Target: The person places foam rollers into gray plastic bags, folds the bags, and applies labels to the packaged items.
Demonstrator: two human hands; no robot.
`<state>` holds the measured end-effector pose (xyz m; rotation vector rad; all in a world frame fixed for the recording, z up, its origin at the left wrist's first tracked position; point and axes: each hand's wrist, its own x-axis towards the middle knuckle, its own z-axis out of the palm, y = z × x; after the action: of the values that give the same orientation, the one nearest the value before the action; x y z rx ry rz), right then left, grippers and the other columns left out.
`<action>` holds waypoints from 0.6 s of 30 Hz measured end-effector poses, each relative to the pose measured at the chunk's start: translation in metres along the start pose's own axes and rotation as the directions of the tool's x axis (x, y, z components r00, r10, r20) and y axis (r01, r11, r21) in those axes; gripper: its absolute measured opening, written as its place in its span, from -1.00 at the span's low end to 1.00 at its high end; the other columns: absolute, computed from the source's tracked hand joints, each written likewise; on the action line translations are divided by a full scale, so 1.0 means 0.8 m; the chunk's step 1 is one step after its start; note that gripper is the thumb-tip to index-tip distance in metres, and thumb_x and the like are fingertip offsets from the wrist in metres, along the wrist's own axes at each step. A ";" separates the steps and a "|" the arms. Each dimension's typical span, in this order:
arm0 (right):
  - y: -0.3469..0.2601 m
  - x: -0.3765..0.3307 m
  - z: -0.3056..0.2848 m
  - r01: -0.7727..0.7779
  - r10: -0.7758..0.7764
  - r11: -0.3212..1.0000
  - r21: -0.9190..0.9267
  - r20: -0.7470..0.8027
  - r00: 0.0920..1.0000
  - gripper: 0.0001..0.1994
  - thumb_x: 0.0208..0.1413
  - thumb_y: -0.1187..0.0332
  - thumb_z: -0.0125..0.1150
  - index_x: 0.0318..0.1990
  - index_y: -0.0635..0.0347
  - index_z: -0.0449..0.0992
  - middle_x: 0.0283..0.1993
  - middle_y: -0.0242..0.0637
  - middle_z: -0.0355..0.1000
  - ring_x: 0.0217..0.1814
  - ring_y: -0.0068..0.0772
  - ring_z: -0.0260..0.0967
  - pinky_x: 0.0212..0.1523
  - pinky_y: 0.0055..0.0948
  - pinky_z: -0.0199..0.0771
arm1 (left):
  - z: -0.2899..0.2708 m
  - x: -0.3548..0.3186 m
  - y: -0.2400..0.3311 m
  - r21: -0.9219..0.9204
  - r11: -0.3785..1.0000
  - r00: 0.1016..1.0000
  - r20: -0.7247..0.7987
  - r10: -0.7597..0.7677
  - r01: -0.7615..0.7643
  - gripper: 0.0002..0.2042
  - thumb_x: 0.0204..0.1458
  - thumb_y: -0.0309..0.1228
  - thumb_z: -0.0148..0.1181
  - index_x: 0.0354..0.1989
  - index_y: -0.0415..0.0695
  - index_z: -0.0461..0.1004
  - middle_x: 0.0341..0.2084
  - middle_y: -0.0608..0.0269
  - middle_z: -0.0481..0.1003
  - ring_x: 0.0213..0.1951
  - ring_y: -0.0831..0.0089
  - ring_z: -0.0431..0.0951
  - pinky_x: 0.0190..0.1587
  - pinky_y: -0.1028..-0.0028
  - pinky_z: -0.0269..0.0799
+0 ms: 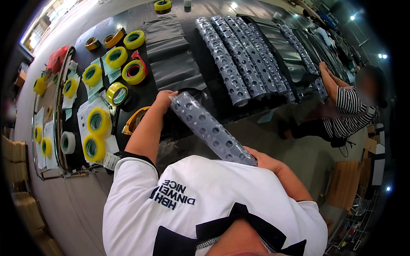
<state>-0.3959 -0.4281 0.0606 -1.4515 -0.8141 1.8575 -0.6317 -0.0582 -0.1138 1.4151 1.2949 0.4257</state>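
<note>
A dark collar [175, 241] lies nearest, above a white shirt [239, 181]. A spotted grey roll [209, 130] slants between body and table [205, 70], left fingers [173, 92] gripping its far end, right fingers [252, 150] its near end. The step looks like two-handed carrying; moving the roll probably calls for even support at both ends.

One spotted gray roll [211, 130] was nearest, at least four matching rolls [222, 62] made up the middle group, and one separate roll [302, 59] was farther right, near one co-worker [350, 104]. At least twelve yellow tape rolls [106, 123] could be counted: eight in the near left cluster, three toward the left edge and one at the far side. There were also one white tape roll [71, 143] and one red bag [56, 59].
</note>
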 end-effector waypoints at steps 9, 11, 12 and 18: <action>0.049 0.029 -0.059 -0.106 0.074 0.967 0.231 0.146 0.986 -0.02 -0.25 0.34 0.50 0.40 0.22 0.07 0.26 -0.21 0.30 0.28 -0.35 0.26 0.30 -0.36 0.21 | 0.022 -0.128 0.065 0.698 0.153 0.324 0.118 0.939 -0.699 -0.84 -0.10 -0.44 0.29 -0.30 -0.08 0.58 -0.24 0.37 0.52 -0.11 0.26 0.52 -0.08 0.30 0.44; 0.056 0.035 -0.072 -0.138 0.072 0.930 0.340 0.199 0.977 0.02 -0.32 0.29 0.47 0.40 0.21 0.06 0.27 -0.18 0.28 0.28 -0.29 0.26 0.32 -0.34 0.19 | 0.033 -0.140 0.070 0.747 0.150 0.262 0.033 0.964 -0.648 -0.73 -0.19 -0.48 0.27 -0.24 0.00 0.54 -0.17 0.37 0.48 -0.07 0.25 0.48 -0.04 0.31 0.39; 0.043 0.040 -0.069 -0.152 0.066 0.912 0.382 0.227 0.972 0.04 -0.35 0.26 0.46 0.40 0.21 0.05 0.27 -0.16 0.28 0.28 -0.26 0.26 0.33 -0.33 0.18 | 0.036 -0.150 0.079 0.777 0.215 0.266 -0.063 0.962 -0.592 -0.71 -0.20 -0.50 0.27 -0.22 -0.01 0.53 -0.14 0.33 0.48 -0.06 0.21 0.48 -0.02 0.29 0.39; 0.026 0.059 -0.059 -0.195 0.074 0.884 0.426 0.285 0.956 0.11 -0.41 0.17 0.45 0.43 0.14 0.00 0.34 -0.16 0.19 0.35 -0.22 0.18 0.39 -0.32 0.09 | 0.071 -0.093 -0.016 -0.101 0.989 0.944 -0.324 0.069 -0.107 -0.71 -0.14 -0.44 0.25 -0.20 -0.27 0.48 -0.17 -0.05 0.52 -0.06 -0.08 0.50 -0.02 0.14 0.41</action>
<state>-0.3608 -0.3993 0.0075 -1.0030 -0.3582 2.1957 -0.6161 -0.1515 -0.1139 1.3446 1.4409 0.8071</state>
